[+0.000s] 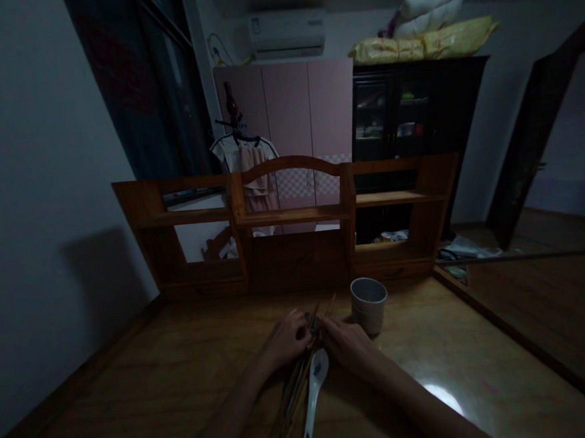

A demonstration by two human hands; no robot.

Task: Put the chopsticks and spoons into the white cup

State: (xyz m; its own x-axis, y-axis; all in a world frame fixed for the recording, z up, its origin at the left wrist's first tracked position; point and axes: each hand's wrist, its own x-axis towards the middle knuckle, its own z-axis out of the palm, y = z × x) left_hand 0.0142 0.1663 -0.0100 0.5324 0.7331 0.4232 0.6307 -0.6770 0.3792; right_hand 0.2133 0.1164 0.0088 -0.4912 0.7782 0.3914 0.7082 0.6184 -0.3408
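Note:
Both hands meet over a loose bundle of chopsticks (pixel 297 392) lying on the wooden table. My left hand (pixel 291 336) is closed with curled fingers at the bundle's upper left; what it pinches is too dark to make out. From the other side, my right hand (pixel 349 345) has its fingers closed on chopsticks, whose thin ends stick out above the fingertips. A small dark, shiny piece (pixel 310 320) shows between the hands. Just below them lies a white soup spoon (pixel 315 394) with a blue mark in its bowl, its handle pointing toward me. Dim light hides the finger details.
A grey cup (pixel 369 307) stands upright just beyond my right hand. Along the table's back edge runs a wooden shelf unit (pixel 292 215). A raised wooden edge (pixel 526 343) borders the right side, and a white wall (pixel 47 229) rises at the left.

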